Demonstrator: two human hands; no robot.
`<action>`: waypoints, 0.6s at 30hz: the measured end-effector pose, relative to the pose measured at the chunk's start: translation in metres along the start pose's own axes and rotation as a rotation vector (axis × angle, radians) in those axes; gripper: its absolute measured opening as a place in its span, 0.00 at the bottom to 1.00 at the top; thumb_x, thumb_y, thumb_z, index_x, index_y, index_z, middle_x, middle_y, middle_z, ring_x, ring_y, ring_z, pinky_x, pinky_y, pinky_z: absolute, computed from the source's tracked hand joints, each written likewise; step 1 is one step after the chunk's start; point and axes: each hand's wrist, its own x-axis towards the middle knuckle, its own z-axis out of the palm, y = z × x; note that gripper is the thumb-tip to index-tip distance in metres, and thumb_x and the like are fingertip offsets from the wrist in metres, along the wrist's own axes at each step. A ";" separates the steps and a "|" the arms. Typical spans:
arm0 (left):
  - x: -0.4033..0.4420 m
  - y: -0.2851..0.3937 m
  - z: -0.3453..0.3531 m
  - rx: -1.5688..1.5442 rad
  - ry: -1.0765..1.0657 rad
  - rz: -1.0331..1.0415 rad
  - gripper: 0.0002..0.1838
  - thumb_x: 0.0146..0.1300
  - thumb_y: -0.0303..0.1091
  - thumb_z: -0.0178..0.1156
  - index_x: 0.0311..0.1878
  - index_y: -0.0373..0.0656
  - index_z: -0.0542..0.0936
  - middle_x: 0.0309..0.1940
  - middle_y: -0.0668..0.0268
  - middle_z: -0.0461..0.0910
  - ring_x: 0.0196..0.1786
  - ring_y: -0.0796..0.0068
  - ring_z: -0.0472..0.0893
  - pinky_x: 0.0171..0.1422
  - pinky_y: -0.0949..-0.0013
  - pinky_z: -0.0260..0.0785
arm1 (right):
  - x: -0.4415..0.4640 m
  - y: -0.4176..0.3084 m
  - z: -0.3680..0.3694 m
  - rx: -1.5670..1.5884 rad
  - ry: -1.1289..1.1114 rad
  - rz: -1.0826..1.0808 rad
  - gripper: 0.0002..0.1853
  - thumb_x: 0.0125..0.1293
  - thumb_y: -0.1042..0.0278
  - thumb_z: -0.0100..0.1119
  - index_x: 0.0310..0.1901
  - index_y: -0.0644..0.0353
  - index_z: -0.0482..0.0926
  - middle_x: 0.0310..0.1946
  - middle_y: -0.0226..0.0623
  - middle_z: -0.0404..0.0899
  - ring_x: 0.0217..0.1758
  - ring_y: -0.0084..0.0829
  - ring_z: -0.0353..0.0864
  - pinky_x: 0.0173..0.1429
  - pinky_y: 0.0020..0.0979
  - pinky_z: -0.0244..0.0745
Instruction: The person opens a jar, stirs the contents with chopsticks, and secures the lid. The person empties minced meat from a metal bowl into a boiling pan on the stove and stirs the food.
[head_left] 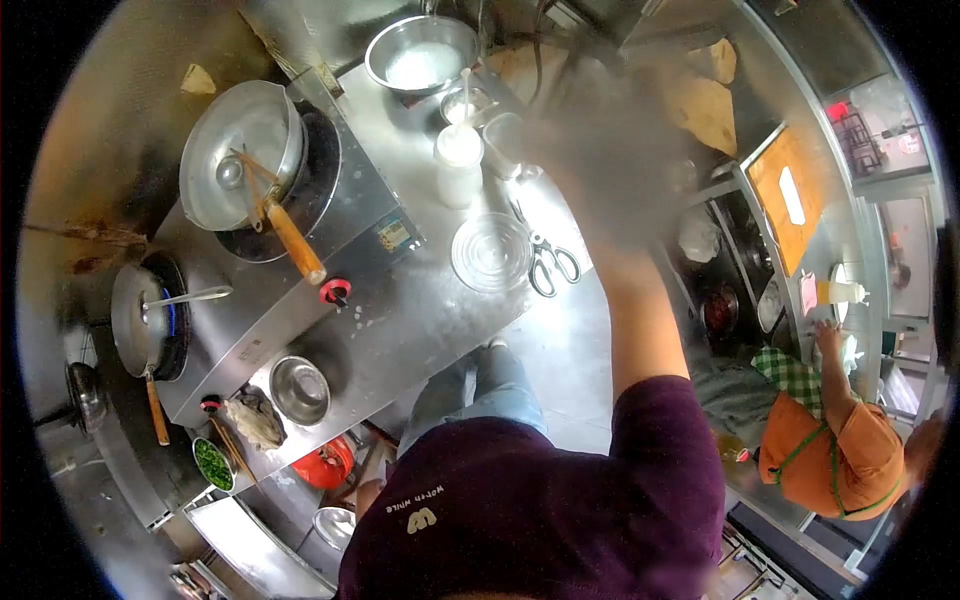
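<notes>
My right arm reaches forward, and a grey blur covers most of my right hand (615, 190); its fingers and anything in them cannot be made out. Just left of it, black-handled scissors (553, 265) lie beside a clear round dish (491, 252) on the steel counter (410, 310). A white-topped container (459, 165) stands behind the dish. Low beside my body, a small patch of skin (370, 494) shows on my left side, with the left hand's fingers hidden. A pan (220, 150) with wooden tongs (258, 185) rests on the stove.
A second pan (135, 320) sits at the left by a blue flame. Nearer are a steel bowl (300, 390), a cloth (252, 422) and chopped greens (213, 464). A large bowl (421, 55) stands at the back. A co-worker in orange (825, 455) is at the right.
</notes>
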 end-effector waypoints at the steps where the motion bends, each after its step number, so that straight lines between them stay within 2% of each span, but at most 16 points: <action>1: -0.001 0.004 0.002 -0.007 0.005 -0.002 0.07 0.59 0.37 0.45 0.32 0.46 0.70 0.22 0.67 0.71 0.23 0.74 0.74 0.23 0.73 0.63 | -0.003 0.000 -0.001 0.048 0.048 -0.004 0.11 0.53 0.70 0.48 0.34 0.61 0.79 0.34 0.44 0.79 0.41 0.38 0.78 0.45 0.34 0.73; 2: -0.003 0.011 0.005 -0.011 0.012 0.000 0.07 0.59 0.37 0.45 0.32 0.46 0.70 0.22 0.67 0.71 0.23 0.74 0.74 0.22 0.73 0.63 | -0.003 -0.001 -0.004 0.097 0.102 -0.009 0.11 0.53 0.70 0.48 0.33 0.61 0.79 0.32 0.44 0.79 0.40 0.37 0.79 0.45 0.34 0.73; 5: -0.009 0.027 0.017 -0.013 0.019 0.001 0.07 0.59 0.37 0.45 0.31 0.46 0.70 0.21 0.67 0.71 0.23 0.75 0.74 0.22 0.74 0.62 | 0.007 -0.003 0.002 0.123 0.036 0.008 0.11 0.52 0.66 0.51 0.32 0.62 0.80 0.33 0.46 0.79 0.39 0.39 0.79 0.44 0.35 0.73; 6: -0.012 0.031 0.024 -0.018 0.027 0.002 0.07 0.59 0.37 0.45 0.31 0.46 0.70 0.21 0.67 0.70 0.23 0.75 0.73 0.22 0.74 0.62 | -0.005 -0.011 -0.022 0.205 -0.009 0.031 0.11 0.51 0.63 0.54 0.30 0.61 0.80 0.31 0.47 0.78 0.37 0.42 0.79 0.43 0.36 0.73; 9: -0.022 0.042 0.049 -0.051 0.024 -0.002 0.07 0.58 0.36 0.45 0.30 0.46 0.69 0.21 0.67 0.70 0.22 0.75 0.73 0.21 0.75 0.61 | 0.001 -0.002 -0.003 0.403 -0.056 -0.003 0.11 0.49 0.62 0.57 0.29 0.62 0.80 0.30 0.48 0.78 0.36 0.43 0.78 0.43 0.37 0.72; 10: -0.024 0.044 0.057 -0.087 -0.024 0.002 0.07 0.58 0.36 0.45 0.30 0.46 0.69 0.20 0.67 0.70 0.22 0.76 0.73 0.21 0.75 0.61 | -0.011 0.000 -0.037 0.379 -0.165 -0.075 0.10 0.49 0.63 0.57 0.28 0.62 0.80 0.28 0.48 0.78 0.36 0.44 0.78 0.43 0.37 0.71; 12: -0.028 0.044 0.067 -0.405 -0.382 0.004 0.07 0.58 0.36 0.45 0.30 0.46 0.69 0.20 0.67 0.70 0.22 0.76 0.73 0.21 0.76 0.61 | -0.022 0.010 -0.058 0.596 -0.127 -0.085 0.10 0.49 0.64 0.57 0.28 0.62 0.80 0.28 0.48 0.78 0.36 0.44 0.78 0.43 0.37 0.71; 13: -0.035 0.047 0.082 -0.481 -0.433 -0.024 0.07 0.58 0.36 0.45 0.29 0.46 0.69 0.20 0.67 0.70 0.22 0.76 0.73 0.21 0.76 0.61 | -0.025 0.016 -0.063 0.705 -0.107 -0.089 0.10 0.50 0.64 0.57 0.28 0.62 0.80 0.28 0.48 0.78 0.36 0.44 0.78 0.43 0.37 0.71; 15: -0.049 0.049 0.107 -0.050 0.132 -0.067 0.07 0.59 0.35 0.43 0.32 0.45 0.69 0.21 0.67 0.70 0.24 0.75 0.74 0.22 0.75 0.62 | -0.022 0.022 -0.050 0.772 0.004 -0.045 0.10 0.51 0.64 0.55 0.28 0.61 0.79 0.28 0.47 0.78 0.35 0.43 0.78 0.42 0.38 0.71; 17: -0.042 0.046 0.105 -0.044 0.038 -0.054 0.07 0.60 0.35 0.42 0.33 0.45 0.69 0.23 0.66 0.71 0.27 0.73 0.75 0.26 0.72 0.64 | 0.002 0.018 -0.007 0.578 0.089 0.051 0.10 0.51 0.63 0.54 0.27 0.61 0.79 0.28 0.47 0.78 0.35 0.44 0.78 0.42 0.39 0.71; 18: -0.027 0.036 0.094 -0.040 -0.010 -0.047 0.08 0.60 0.34 0.41 0.34 0.45 0.69 0.23 0.66 0.71 0.29 0.72 0.75 0.28 0.71 0.65 | 0.002 0.014 -0.006 0.504 0.064 0.034 0.11 0.51 0.63 0.53 0.27 0.61 0.79 0.28 0.48 0.78 0.35 0.44 0.78 0.41 0.40 0.72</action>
